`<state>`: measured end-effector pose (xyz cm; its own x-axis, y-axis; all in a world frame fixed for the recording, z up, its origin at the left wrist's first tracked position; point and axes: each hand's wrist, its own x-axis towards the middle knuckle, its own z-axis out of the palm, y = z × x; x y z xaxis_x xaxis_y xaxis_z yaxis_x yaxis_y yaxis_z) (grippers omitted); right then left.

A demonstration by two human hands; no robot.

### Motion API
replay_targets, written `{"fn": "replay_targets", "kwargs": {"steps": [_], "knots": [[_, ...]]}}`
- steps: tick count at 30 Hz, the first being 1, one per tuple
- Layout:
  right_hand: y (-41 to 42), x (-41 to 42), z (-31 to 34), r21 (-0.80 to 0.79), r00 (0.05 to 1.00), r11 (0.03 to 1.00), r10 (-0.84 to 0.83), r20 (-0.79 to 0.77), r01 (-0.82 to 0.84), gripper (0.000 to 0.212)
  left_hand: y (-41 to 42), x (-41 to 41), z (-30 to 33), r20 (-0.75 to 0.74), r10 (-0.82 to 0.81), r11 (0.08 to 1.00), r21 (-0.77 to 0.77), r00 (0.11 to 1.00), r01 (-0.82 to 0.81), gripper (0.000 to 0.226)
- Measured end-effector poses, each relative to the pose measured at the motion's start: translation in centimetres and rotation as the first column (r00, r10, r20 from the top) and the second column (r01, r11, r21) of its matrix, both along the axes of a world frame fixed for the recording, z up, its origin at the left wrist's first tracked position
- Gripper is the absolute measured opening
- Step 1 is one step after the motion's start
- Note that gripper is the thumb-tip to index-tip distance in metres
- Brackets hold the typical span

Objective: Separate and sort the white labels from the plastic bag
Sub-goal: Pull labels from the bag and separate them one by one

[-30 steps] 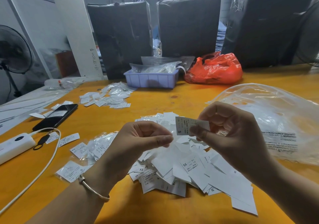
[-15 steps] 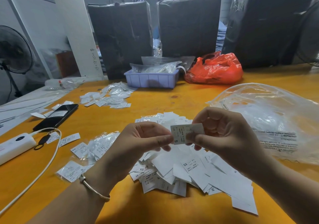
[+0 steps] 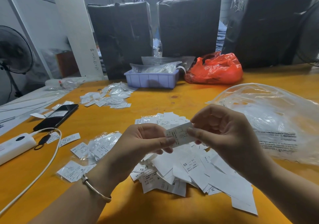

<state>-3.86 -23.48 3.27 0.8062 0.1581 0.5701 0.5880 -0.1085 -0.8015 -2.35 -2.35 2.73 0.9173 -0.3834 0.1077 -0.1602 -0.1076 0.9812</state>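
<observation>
Above the loose label pile (image 3: 189, 170) at table centre, left hand (image 3: 138, 146) and right hand (image 3: 224, 137) now both pinch one white label (image 3: 179, 135); 1 s ago only the right held it, left has closed in. Plastic bag (image 3: 269, 120) lies at 3 o'clock. Orange table (image 3: 172, 210); lilac tray (image 3: 151, 79) and red bag (image 3: 215, 70) at 12, phone (image 3: 57, 117) at 9, black wrapped bales (image 3: 188, 25) behind

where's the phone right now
In the head view the black phone lies on the left of the yellow table, just beyond the white power bank.
</observation>
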Motion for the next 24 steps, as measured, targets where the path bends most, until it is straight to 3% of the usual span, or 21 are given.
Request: {"fn": "replay_targets", "kwargs": {"steps": [6, 9, 12, 18, 24], "knots": [[0.9, -0.2, -0.7, -0.028, 1.0, 0.999, 0.027, 0.008, -0.027, 0.007, -0.2, 0.0, -0.2, -0.001, -0.007, 1.0, 0.001, 1.0, 0.007, 0.011], [0.9, -0.3, -0.8, -0.031, 1.0, 0.999, -0.012, 0.017, 0.013, 0.018, -0.2, 0.0, -0.2, -0.004, 0.007, 1.0, -0.017, 1.0, -0.007, 0.009], [0.7, -0.1, -0.8, -0.006, 0.998, 0.998, -0.056, 0.023, 0.056, 0.013, -0.2, 0.1, -0.2, 0.006, 0.023, 0.999, -0.028, 1.0, -0.023, 0.007], [1.2, -0.7, -1.0, -0.188, 0.985, 0.971, -0.128, 0.114, 0.148, 0.027, -0.3, 0.0, -0.2, 0.019, 0.028, 0.999, -0.043, 0.999, -0.028, 0.014], [1.0, -0.7, -0.7, -0.182, 0.996, 0.983, -0.027, 0.079, 0.041, 0.011, -0.3, -0.1, -0.2, 0.018, -0.001, 1.0, -0.021, 1.0, 0.001, 0.017]]}}
